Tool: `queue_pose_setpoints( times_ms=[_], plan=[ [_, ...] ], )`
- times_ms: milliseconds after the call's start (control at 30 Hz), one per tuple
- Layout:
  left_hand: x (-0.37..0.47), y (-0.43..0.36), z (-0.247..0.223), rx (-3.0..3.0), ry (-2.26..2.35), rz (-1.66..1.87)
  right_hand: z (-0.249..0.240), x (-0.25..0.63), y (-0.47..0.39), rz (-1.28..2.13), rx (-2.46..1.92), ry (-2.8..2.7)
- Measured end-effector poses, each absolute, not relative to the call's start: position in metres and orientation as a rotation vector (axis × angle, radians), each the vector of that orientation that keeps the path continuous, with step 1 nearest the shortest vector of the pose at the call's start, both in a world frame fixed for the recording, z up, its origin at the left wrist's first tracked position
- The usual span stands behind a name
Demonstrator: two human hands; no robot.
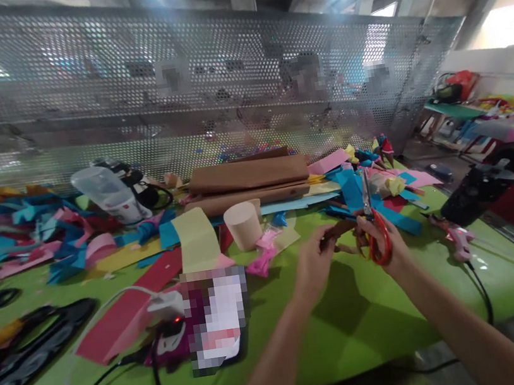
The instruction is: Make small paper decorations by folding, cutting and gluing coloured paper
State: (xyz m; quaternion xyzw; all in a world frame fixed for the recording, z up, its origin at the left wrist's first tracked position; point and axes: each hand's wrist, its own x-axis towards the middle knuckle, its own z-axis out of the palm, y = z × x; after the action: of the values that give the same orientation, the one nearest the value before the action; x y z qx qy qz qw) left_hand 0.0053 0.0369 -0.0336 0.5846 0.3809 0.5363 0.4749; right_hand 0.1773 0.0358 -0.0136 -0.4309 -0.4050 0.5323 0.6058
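Left forearm (pixel 270 356) and right forearm (pixel 471 322): nearest, reaching in over the near edge of the green tabletop (pixel 356 357).
Left hand (pixel 314 261): our grip is closed, fingers pinching one end of the brown strip (pixel 342 227).
Right hand (pixel 391 244): our grip is wrapped around the scissors (pixel 384 235), blades pointing up; its fingertips are close to the strip, though we cannot tell whether they touch it.
Brown strip: between our hands, above the tabletop, right of its middle. We judge it light and bendy, probably paper, easily creased or torn; we would pinch it flat near an end, without squeezing hard.
Scissors: stiff and likely a little heavier, with smooth metal blades that could slip or nick us; we would hold them by the red loops.
Cream roll (pixel 242 226): upright, towards the far edge; probably light, best held around its sides.
Pink glue gun (pixel 460 242): near the right edge; its nozzle may be hot, so we would take the handle.
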Motion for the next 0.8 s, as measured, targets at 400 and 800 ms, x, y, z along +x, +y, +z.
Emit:
queue_pose_setpoints(
  times_ms=[400,800],
  plan=[
    [0.006,0.036,-0.027,1.261,0.809,1.14,-0.014,0.18,0.043,1.276,-0.97,-0.923],
    [0.002,0.042,-0.034,1.1,0.819,1.093,0.004,0.184,0.046,1.275,-0.936,-1.111]
  ],
)
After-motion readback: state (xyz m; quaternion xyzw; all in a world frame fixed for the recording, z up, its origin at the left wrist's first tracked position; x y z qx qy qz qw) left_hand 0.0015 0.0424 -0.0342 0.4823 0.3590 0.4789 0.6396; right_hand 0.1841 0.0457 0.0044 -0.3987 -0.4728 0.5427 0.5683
